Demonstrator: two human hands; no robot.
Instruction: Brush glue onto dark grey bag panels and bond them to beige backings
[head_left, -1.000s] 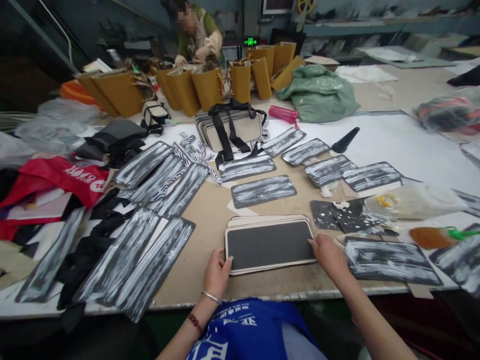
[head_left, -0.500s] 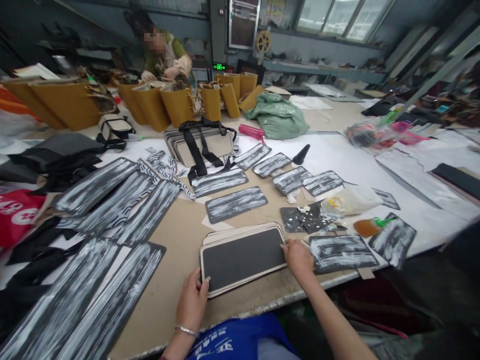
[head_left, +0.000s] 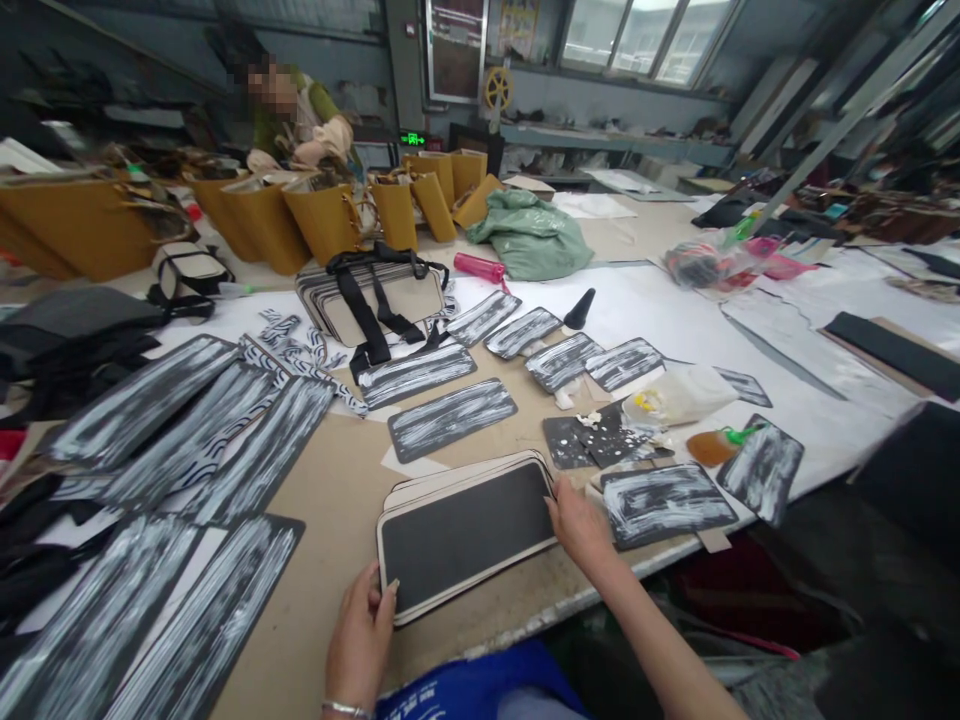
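Note:
A dark rounded rectangular panel (head_left: pixel 469 530) with a pale cream border lies on top of a small stack of similar cream pieces (head_left: pixel 450 478) near the table's front edge. At its lower left corner my left hand (head_left: pixel 361 630) grips the edge, the thumb over the top. My right hand (head_left: pixel 577 520) closes on the right edge, thumb and fingers at the rim; its fingertips are partly hidden. Just right of that hand lies a dark panel smeared with white paste (head_left: pixel 667 503). More pasted panels (head_left: pixel 454 415) are spread behind the stack, and long pasted strips (head_left: pixel 217 610) lie to the left.
Black straps (head_left: pixel 371 315) lie over a pile of cream panels (head_left: pixel 424 297). A bottle of amber liquid (head_left: pixel 709 448) and a milky plastic container (head_left: pixel 679 398) stand right. Behind are a green bag (head_left: pixel 532 235), mustard bags (head_left: pixel 322 220) and a co-worker (head_left: pixel 304 120).
The view has shifted, so the whole scene sits slightly further left. Both hands keep their hold on the panel's two ends, which looks otherwise unchanged on the stack.

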